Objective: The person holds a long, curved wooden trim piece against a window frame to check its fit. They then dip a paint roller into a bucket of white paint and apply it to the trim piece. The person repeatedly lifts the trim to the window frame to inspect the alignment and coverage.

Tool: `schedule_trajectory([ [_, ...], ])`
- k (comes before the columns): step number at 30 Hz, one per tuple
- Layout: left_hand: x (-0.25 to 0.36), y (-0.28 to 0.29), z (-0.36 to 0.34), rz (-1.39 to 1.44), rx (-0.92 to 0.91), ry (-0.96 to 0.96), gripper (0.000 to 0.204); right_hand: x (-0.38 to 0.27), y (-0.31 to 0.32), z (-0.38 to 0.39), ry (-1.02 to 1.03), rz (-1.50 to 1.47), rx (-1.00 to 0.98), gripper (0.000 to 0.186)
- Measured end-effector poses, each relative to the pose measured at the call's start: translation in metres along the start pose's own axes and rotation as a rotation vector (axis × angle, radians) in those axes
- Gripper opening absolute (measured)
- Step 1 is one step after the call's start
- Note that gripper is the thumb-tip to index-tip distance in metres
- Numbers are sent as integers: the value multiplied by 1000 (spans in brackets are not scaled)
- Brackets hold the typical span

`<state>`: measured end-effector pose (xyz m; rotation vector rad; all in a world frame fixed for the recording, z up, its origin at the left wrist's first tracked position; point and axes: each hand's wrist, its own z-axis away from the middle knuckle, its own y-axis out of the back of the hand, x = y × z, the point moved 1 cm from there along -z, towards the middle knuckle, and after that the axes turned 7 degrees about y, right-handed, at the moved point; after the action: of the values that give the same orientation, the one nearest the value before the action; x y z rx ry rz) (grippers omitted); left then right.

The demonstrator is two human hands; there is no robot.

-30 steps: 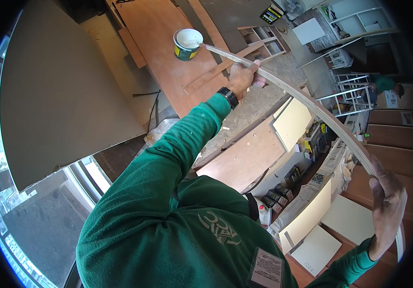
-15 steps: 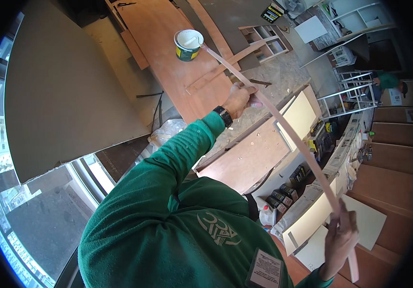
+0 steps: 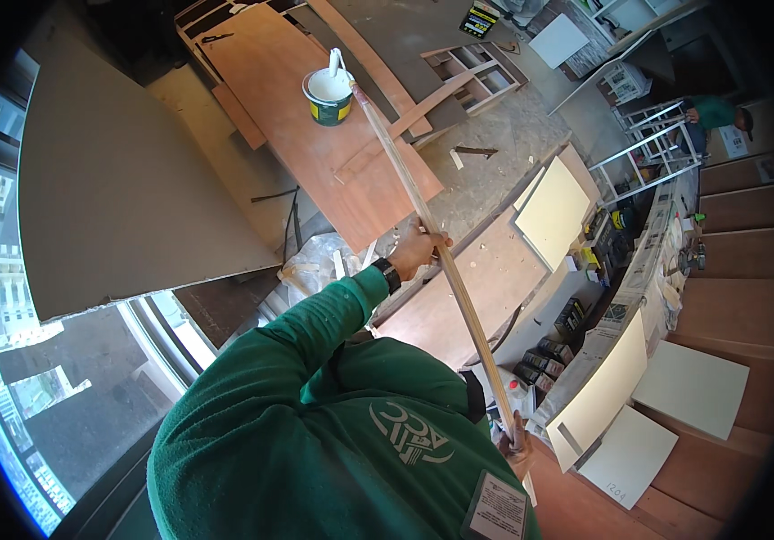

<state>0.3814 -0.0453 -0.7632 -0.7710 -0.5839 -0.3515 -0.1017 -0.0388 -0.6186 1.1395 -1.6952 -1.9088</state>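
A long wooden strip [image 3: 468, 310] runs slantwise across the view, with a paint roller [image 3: 336, 63] at its far end. My left hand [image 3: 417, 249], a dark watch on its wrist, is closed round the middle of the strip. Near my right side, my right hand [image 3: 517, 447] grips the lower end, its fingers partly hidden. The white roller head is raised at the rim of a green and yellow paint bucket [image 3: 328, 113] with white inside. That bucket stands on a brown wooden panel [image 3: 315, 166].
A large grey-brown board [image 3: 126, 198] leans at the left beside a window. Pale panels [image 3: 553, 216] lie on a long wooden surface, and white boards [image 3: 691, 387] rest at the lower right. Another person [image 3: 715, 112] in green is beside a metal ladder [image 3: 648, 162], far right.
The roller has risen from inside the bucket to above its rim. The strip has turned steeper; my left hand has moved down and left, my right hand left toward my body.
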Motion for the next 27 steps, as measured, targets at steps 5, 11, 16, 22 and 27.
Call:
schedule_trajectory([
  [5,-15,-8,16,-32,7,-61,42,20,-16,25,-48,-59,68,51],
  [11,-51,60,-67,-116,177,-17,31,30,-20,16,-4,-52,89,48],
  [16,-47,59,-54,-248,185,13,36,37,-23,7,6,-62,88,46],
  [22,-62,61,-60,-220,55,110,37,43,-22,-10,31,-56,81,44],
  [27,-77,62,-61,-209,55,105,28,48,-25,-21,55,-65,79,42],
])
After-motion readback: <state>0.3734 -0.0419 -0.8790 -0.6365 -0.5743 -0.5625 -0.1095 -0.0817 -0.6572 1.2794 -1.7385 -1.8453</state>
